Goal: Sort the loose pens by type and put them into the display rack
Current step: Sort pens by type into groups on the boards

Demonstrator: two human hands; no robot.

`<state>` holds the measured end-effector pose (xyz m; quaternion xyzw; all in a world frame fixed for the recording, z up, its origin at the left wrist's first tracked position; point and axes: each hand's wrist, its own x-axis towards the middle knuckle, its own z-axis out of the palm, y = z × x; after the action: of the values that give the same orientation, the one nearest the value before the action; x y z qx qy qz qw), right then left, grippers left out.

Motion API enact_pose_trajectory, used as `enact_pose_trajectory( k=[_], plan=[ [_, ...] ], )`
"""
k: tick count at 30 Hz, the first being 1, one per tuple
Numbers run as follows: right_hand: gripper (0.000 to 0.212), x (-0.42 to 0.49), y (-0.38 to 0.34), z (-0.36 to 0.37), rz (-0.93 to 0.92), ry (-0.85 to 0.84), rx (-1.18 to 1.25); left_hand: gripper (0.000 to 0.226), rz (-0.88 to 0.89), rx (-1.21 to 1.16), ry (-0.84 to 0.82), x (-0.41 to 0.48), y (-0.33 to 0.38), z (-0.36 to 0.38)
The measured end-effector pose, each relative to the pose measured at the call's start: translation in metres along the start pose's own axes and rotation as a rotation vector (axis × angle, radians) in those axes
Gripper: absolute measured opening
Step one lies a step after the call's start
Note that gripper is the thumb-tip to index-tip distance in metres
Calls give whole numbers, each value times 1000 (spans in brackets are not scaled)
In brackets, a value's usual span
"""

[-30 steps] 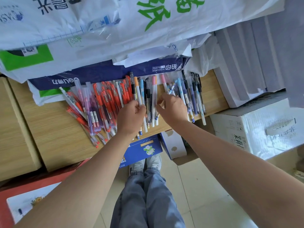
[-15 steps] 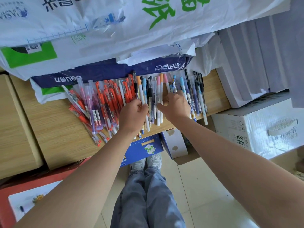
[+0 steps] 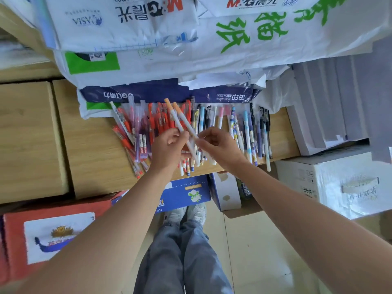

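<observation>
Loose pens lie in a row on a wooden shelf top point(image 3: 95, 149): red pens point(image 3: 157, 122) on the left, pastel and patterned pens point(image 3: 246, 128) in the middle, black pens point(image 3: 265, 124) on the right. My left hand point(image 3: 167, 149) pinches a white pen with an orange cap point(image 3: 172, 115), raised above the pile and tilted to the left. Close beside it, my right hand point(image 3: 222, 147) pinches a second orange-capped white pen point(image 3: 184, 119). The two pens lie almost parallel. No display rack is in view.
Bags of copy paper point(image 3: 212, 39) and a dark blue ream pack point(image 3: 159, 93) are stacked behind the pens. Grey reams point(image 3: 331, 98) and a white carton point(image 3: 339, 183) stand at the right. A blue box point(image 3: 184, 194) and a red box point(image 3: 42, 236) sit on the floor by my legs.
Both hands rose off the pile, each bringing up an orange-capped white pen; the pens now point up and to the left. The camera has tilted a little.
</observation>
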<state>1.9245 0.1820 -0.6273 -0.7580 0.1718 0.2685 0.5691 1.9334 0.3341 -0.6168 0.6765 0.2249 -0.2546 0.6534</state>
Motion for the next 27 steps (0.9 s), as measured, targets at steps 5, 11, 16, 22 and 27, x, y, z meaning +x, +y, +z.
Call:
enact_pose_trajectory(
  k=[5,11,16,22,27],
  plan=[
    [11,-9,-29,45,-4,-148,-5,6,-20,-114,108,-22,8,-44],
    [20,-22,-82,115,-54,-369,-95,14,-18,-140,234,-55,10,-124],
    [7,-21,-113,209,-48,-364,-149,20,62,109,336,-83,-4,-227],
    [27,-14,-132,339,41,-322,-151,16,63,491,521,-94,-50,-371],
    [43,11,-129,428,173,-220,-180,39,50,661,450,-72,-80,-453]
  ],
)
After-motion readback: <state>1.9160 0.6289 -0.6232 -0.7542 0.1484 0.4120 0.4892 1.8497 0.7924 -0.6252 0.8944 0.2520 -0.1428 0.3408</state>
